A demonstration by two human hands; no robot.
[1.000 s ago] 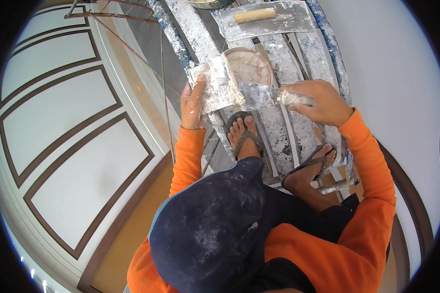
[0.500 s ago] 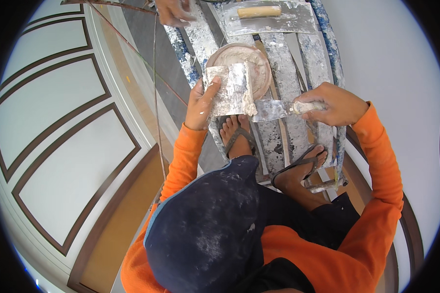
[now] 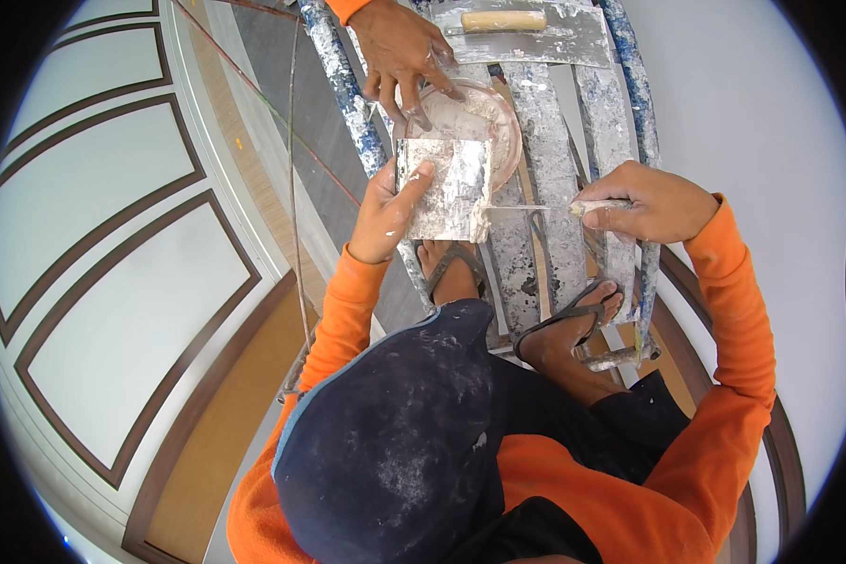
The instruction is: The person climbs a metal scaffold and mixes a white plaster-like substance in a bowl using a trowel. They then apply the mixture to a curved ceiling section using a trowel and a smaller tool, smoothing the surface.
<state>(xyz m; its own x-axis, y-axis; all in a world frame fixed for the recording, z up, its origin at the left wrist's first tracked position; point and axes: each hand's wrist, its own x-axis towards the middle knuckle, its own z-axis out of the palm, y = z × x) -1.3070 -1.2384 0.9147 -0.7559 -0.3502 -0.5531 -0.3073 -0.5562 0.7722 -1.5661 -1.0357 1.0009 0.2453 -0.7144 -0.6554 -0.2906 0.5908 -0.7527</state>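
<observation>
My left hand (image 3: 385, 209) grips a rectangular plate (image 3: 456, 202) smeared with pale putty, thumb on top. My right hand (image 3: 653, 202) is closed round the crusted handle of a putty knife (image 3: 526, 207). The knife's blade is turned edge-up and its tip meets the plate's right edge. Just beyond the plate, partly covered by it, stands a round tub (image 3: 512, 141) of pale putty. Another person's hand (image 3: 399, 61), in an orange cuff, reaches from the top with spread fingers over the tub's left rim.
Tub and feet rest on a putty-spattered slatted platform (image 3: 545, 122) with gaps and blue side rails (image 3: 639, 103). A steel trowel (image 3: 531, 42) with a wooden handle lies at its far end. A panelled white wall (image 3: 132, 348) stands left, a plain wall (image 3: 743, 122) right.
The other person's hand has come down from the top edge to the tub. My plate has shifted slightly nearer me. The knife blade has turned from flat to edge-up.
</observation>
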